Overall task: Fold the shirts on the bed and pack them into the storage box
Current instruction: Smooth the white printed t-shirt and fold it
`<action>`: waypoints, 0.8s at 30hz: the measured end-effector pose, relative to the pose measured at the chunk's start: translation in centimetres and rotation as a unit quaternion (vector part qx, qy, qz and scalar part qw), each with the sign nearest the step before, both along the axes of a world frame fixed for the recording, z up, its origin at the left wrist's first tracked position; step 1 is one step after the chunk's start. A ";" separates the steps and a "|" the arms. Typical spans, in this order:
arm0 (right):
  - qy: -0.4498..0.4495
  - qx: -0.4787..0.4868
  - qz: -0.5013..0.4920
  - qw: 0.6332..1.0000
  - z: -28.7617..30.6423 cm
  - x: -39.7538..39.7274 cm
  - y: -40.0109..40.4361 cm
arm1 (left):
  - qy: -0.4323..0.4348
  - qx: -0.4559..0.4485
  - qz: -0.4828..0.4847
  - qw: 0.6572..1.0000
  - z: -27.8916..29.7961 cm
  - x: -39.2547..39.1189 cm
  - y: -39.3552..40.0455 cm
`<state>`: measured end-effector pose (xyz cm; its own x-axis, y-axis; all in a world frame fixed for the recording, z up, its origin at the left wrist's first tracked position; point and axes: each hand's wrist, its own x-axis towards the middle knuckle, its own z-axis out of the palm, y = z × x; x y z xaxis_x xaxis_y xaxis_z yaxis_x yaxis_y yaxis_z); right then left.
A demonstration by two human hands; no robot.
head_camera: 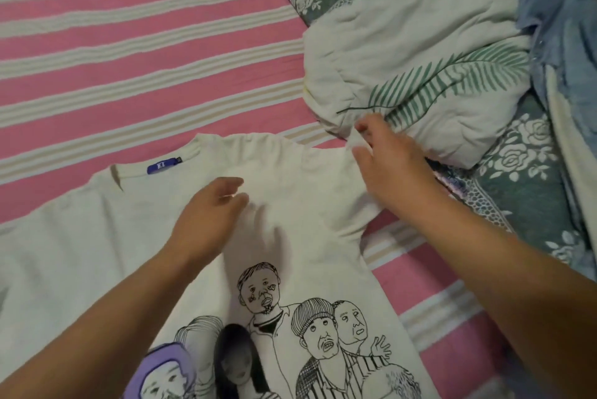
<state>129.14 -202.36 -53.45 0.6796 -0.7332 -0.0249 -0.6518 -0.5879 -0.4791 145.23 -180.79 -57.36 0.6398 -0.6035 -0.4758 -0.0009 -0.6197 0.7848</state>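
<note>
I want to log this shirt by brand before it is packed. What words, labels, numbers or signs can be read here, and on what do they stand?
Blue neck label inside the collar of the white printed T-shirt: pale marks, too small and blurred to read.
T-shirt's front print: drawn faces only, no words.
No other text shows.

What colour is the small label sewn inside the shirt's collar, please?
Blue-purple with tiny white lettering; the label shows best in the head view, at the white shirt's neckline.

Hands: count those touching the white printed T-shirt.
2. Left hand rests on the T-shirt chest; right hand grips its sleeve end.
</note>
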 end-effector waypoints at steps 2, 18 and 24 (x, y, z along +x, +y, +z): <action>-0.032 -0.003 0.126 0.991 2.2 1.8 3.3 | 0.186 -0.100 0.169 0.963 1.8 -1.1 3.7; 0.188 0.152 -0.203 0.949 -7.8 -34.2 21.8 | 0.307 -0.107 0.220 0.920 -4.2 -5.9 3.2; 0.208 0.245 -0.251 0.913 -6.3 -38.0 25.3 | 0.215 -0.001 0.180 0.960 -4.1 -7.4 0.7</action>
<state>91.11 -177.01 -59.73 0.1173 -0.7812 -0.6132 -0.9659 0.0540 -0.2534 137.84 -180.07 -61.45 0.5523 -0.3813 -0.7413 0.5369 -0.5175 0.6662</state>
